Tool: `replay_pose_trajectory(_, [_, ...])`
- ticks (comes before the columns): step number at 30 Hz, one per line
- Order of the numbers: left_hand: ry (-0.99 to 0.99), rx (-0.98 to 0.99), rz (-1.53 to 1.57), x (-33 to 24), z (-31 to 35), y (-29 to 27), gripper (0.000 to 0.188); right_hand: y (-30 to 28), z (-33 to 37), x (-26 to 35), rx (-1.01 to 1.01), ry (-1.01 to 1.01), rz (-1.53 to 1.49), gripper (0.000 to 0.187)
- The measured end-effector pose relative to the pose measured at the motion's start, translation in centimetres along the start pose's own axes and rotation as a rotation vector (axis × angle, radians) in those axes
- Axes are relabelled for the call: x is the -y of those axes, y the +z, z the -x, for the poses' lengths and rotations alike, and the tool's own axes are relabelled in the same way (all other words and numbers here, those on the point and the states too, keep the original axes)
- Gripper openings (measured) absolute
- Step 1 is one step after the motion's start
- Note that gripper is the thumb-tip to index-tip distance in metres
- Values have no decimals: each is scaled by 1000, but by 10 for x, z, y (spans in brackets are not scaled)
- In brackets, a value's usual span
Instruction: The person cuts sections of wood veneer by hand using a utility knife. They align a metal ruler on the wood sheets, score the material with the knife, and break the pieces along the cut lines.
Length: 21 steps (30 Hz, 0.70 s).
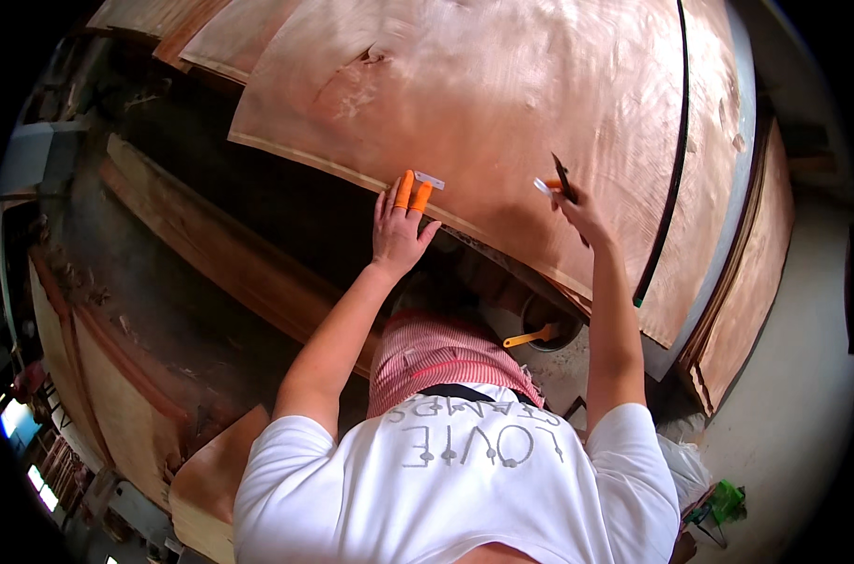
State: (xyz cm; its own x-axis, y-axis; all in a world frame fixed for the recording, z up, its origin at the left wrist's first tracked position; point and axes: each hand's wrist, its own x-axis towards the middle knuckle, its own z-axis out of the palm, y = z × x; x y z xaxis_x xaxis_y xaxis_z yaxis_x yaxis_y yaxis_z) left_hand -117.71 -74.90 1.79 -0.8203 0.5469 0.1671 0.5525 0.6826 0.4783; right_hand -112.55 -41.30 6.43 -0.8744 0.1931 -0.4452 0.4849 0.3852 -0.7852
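A large reddish-brown wood veneer sheet (446,103) lies spread out ahead of me. My left hand (403,226) rests at its near edge with fingers stretched out, two of them in orange finger covers. The fingertips touch a small flat silver metal piece (430,180) with holes. Over the sheet to the right, my right hand (585,216) is closed on a slim black pointed tool (562,177), tip up; its exact kind is unclear. A small whitish piece (541,186) shows at those fingers, beside another orange finger cover.
A long black strip (673,179) runs across the sheet's right side. Under the near edge, a yellow-handled scraper or brush (530,336) lies over a dark round container (563,331). Wooden boards (211,254) stand at the left. A white plastic bag (685,465) lies at the lower right.
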Motion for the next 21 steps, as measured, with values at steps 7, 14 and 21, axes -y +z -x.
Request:
replay_pose_trajectory(7, [41,119,-156,3,-2,-10,71,19,54,-22,-2,192,-460,27])
replay_pose_trajectory(14, [95,46,-10,-35,-7,-4,68,32,49,-24,-94,0,-314,23])
replay_pose_trajectory(21, [230,206,107,-108,-20,45,65,48,22,-26,-247,-92,28,16])
